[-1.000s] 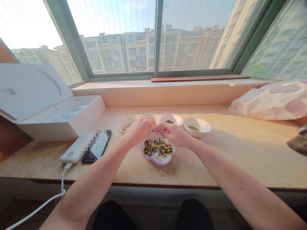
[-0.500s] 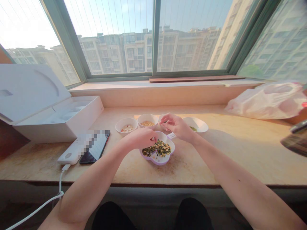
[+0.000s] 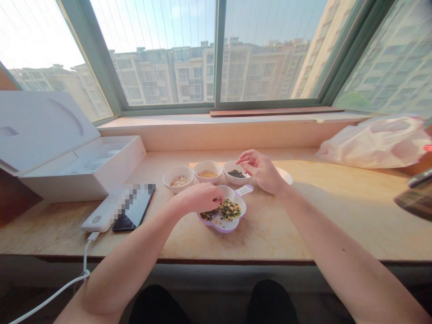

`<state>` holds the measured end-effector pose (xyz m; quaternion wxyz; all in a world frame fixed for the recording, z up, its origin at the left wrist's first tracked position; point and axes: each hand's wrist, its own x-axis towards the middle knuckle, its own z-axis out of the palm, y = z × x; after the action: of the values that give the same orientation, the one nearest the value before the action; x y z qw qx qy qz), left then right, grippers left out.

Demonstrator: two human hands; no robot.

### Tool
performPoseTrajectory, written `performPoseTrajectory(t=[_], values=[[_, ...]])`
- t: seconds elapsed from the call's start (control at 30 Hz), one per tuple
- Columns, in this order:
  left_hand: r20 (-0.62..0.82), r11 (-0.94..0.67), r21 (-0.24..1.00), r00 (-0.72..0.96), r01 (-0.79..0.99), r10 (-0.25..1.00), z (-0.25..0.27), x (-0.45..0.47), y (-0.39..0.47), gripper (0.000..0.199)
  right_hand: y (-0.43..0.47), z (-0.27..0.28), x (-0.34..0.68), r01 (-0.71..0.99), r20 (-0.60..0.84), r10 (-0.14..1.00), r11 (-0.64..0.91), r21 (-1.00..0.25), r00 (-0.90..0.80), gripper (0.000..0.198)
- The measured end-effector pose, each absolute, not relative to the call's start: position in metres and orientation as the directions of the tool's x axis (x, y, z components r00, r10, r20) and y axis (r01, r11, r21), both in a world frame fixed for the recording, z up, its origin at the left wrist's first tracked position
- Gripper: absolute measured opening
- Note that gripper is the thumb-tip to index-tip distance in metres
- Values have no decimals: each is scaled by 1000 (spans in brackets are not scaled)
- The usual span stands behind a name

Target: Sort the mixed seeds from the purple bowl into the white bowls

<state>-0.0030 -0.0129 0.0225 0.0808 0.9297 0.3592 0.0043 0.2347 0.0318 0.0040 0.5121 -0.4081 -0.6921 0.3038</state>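
Note:
A white clover-shaped dish with a purple rim (image 3: 224, 230) holds mixed green and yellow beans (image 3: 229, 209). My left hand (image 3: 204, 198) is over its left side, fingers curled into a pinch at the beans; what they grip is hidden. At the back, my right hand (image 3: 265, 171) hovers by the right edge of a white bowl of small black beans (image 3: 236, 173), its fingers bent but slightly apart, with nothing visible between them. Behind that hand, a white oval dish (image 3: 286, 175) is mostly covered. A bowl of yellow grains (image 3: 207, 175) and a bowl of pale mixed pieces (image 3: 180, 181) stand to the left.
An open white box (image 3: 118, 157) stands on the left of the table. In front of it lie a white power bank (image 3: 97, 218) with a cable and a dark phone (image 3: 135, 211). A plastic bag (image 3: 374, 139) sits at the back right, near a dark object (image 3: 415, 198) at the edge.
My right hand has lifted away from above the black beans and moved right, uncovering their bowl and the dish's handle while covering more of the oval dish. My left hand has hardly moved.

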Motion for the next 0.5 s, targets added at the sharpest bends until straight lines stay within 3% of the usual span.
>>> performPoseTrajectory(t=[0.33,0.5], values=[[40,-789,187,798,585,601,13,-3,-8,25,33,3,235,257,458,878,480,-839,-143,30],[18,-803,182,814,568,580,13,-3,-9,21,32,4,234,271,458,879,476,-837,-131,33]])
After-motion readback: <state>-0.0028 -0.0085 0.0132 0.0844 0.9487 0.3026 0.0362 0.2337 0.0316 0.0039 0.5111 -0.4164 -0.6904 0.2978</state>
